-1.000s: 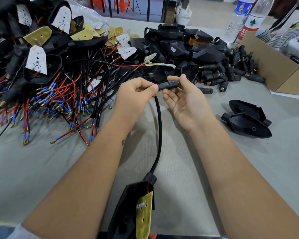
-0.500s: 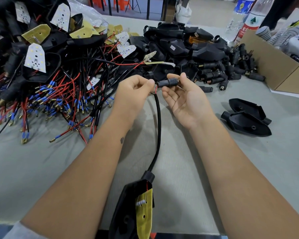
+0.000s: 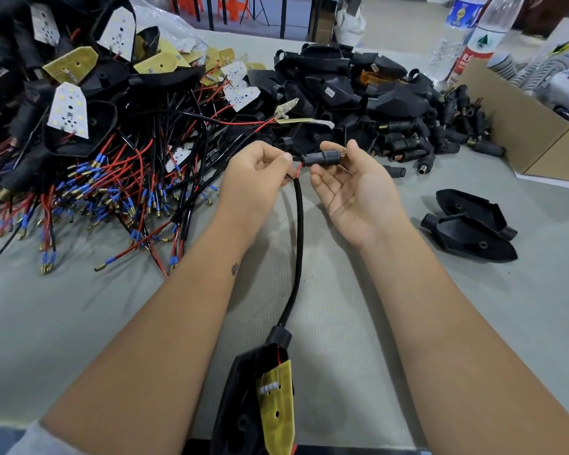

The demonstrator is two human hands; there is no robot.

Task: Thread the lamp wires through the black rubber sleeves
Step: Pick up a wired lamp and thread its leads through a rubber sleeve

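A second ago the sleeve sat butted against my left hand; now I've drawn it off to the right and a short run of red and black wires shows between it and the cable. My right hand pinches the sleeve with thumb and forefinger, my left pinches the wires at the cable's end. The wires look only started into the sleeve. The lamp lies on the desk by my forearms.
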